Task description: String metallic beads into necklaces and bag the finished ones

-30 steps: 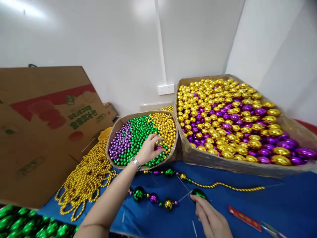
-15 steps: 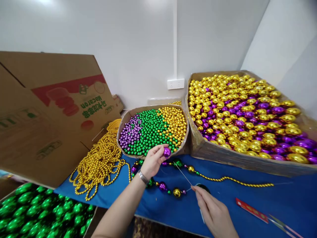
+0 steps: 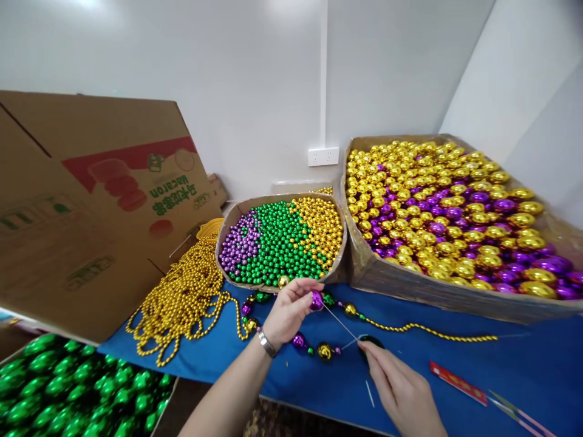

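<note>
Between the two hands, from where I stand, a thin needle (image 3: 339, 320) slants up from the right hand (image 3: 401, 382), its fingertips pinching the near end, to a shiny purple ball bead (image 3: 316, 301) gripped by the left hand (image 3: 291, 312); whether it has entered, I can't tell. Below the needle lies a beaded garland (image 3: 325, 351). Beyond the left hand sits a box (image 3: 231, 217) of small beads; right of the right hand, a red packet (image 3: 458, 382)
</note>
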Demonstrator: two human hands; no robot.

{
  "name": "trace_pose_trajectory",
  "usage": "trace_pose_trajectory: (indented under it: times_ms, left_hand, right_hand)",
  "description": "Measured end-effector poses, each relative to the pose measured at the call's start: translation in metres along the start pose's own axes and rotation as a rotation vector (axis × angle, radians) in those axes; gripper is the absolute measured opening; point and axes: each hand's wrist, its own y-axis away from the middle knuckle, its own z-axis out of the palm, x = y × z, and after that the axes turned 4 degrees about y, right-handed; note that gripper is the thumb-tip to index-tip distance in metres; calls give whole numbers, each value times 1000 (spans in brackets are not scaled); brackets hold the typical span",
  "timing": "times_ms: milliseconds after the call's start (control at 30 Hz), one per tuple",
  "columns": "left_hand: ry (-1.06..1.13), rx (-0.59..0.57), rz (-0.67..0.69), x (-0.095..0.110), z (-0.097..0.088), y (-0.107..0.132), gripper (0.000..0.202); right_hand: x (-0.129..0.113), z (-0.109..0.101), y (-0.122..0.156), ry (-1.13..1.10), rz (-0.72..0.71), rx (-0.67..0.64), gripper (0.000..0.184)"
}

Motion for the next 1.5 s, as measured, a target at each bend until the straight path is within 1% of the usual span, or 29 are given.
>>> trace_pose_trajectory:
  times_ms: [133, 333, 500, 600, 667, 800, 867, 933, 1067, 1300, 1367, 1500]
  left_hand:
    - [-86, -48, 30, 0, -3, 1, 31]
    - [-267, -101, 54, 7, -3, 3, 31]
    - [-484, -172, 52, 18, -7, 3, 38]
    - [-565, -177, 47, 13, -7, 3, 44]
    - [-510, -135, 11, 2, -4, 5, 44]
    - [-249, 63, 3, -23, 1, 10, 45]
    - [-175, 135, 9, -31, 3, 12, 45]
    - [-162, 177, 26, -34, 5, 14, 44]
    - [-180, 214, 82, -35, 9, 18, 49]
    - [-189, 290, 140, -35, 13, 20, 50]
    - [-188, 288, 136, -36, 14, 21, 50]
    - [-206, 246, 98, -43, 18, 24, 51]
  right_hand:
    - [1, -2, 0, 12, -8, -2, 24]
    - [4, -5, 3, 95, -40, -6, 27]
    - [10, -14, 4, 299, -104, -3, 32]
    - [11, -14, 5, 392, -133, 3, 35]
    - [10, -10, 7, 379, -137, 11, 35]
    - [10, -1, 14, 289, -143, -7, 33]
    - [9, 2, 16, 245, -133, -20, 32]
    - [7, 2, 17, 204, -100, -32, 31]
    - [1, 4, 16, 140, -49, -36, 33]
    - [-7, 7, 11, 121, -52, -8, 31]
    - [-8, 7, 9, 112, -58, -4, 31]
    - [-7, 8, 8, 123, -65, 12, 30]
